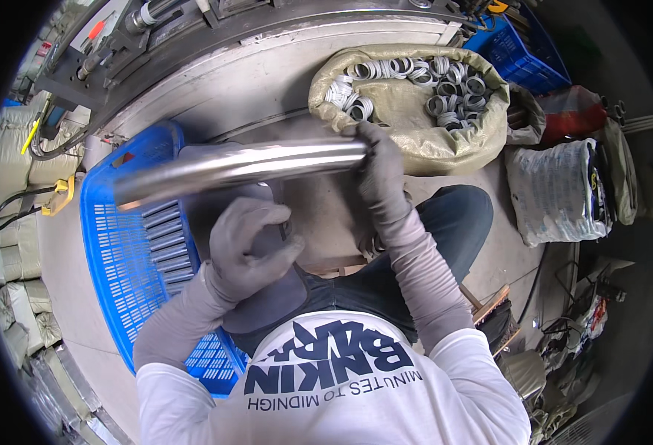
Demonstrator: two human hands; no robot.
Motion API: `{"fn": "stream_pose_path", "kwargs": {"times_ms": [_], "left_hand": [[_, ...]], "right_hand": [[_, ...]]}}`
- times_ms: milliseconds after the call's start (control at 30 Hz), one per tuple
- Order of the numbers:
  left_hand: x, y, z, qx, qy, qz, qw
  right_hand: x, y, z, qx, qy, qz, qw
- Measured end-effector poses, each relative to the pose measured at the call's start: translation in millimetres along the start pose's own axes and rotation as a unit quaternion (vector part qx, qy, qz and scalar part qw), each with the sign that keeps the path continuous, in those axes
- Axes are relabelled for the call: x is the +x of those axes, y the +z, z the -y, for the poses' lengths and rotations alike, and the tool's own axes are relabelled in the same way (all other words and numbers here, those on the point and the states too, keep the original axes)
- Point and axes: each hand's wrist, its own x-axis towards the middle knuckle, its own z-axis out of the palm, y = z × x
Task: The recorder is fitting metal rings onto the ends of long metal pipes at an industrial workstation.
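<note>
A shiny metal tube [267,163] lies crosswise in front of me, its left end smeared by motion. My right hand [380,169], in a grey glove, is closed round the tube's right end. Just below the tube is my gloved left hand [249,241]; its fingers are curved and its thumb stands apart from them, with no hold on the tube. Beside my left arm stands a blue plastic basket [111,245], with several metal tubes [169,241] stacked inside it. A grey pad [271,300] covers my left thigh.
Ahead on the right, an open woven sack [408,152] holds many white-and-metal rings [452,93]. Machinery [111,63] runs along the far side. A blue crate [523,52] and a white packed bag [552,191] stand right; a wooden-backed brush [497,315] is near my right leg.
</note>
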Motion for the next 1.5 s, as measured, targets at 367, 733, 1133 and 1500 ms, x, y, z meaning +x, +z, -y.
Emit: {"fn": "stream_pose_path", "kwargs": {"times_ms": [367, 733, 1133, 1500], "left_hand": [[63.7, -69.3, 60.6, -0.153, -0.138, -0.299, 0.932], [48.6, -10.0, 36.9, 0.129, -0.232, 0.150, 0.952], [37.4, 0.5, 39.7, 0.143, -0.217, 0.124, 0.958], [32.4, 2.1, 39.1, 0.164, -0.202, 0.132, 0.957]], "right_hand": [[90.5, 2.9, 25.5, -0.198, -0.075, -0.002, 0.977], [163.9, -55.8, -43.0, -0.427, 0.083, 0.021, 0.900], [17.9, -48.2, 62.5, 0.118, 0.005, 0.100, 0.988], [-3.1, -34.8, 52.8, -0.066, -0.229, 0.098, 0.966]]}}
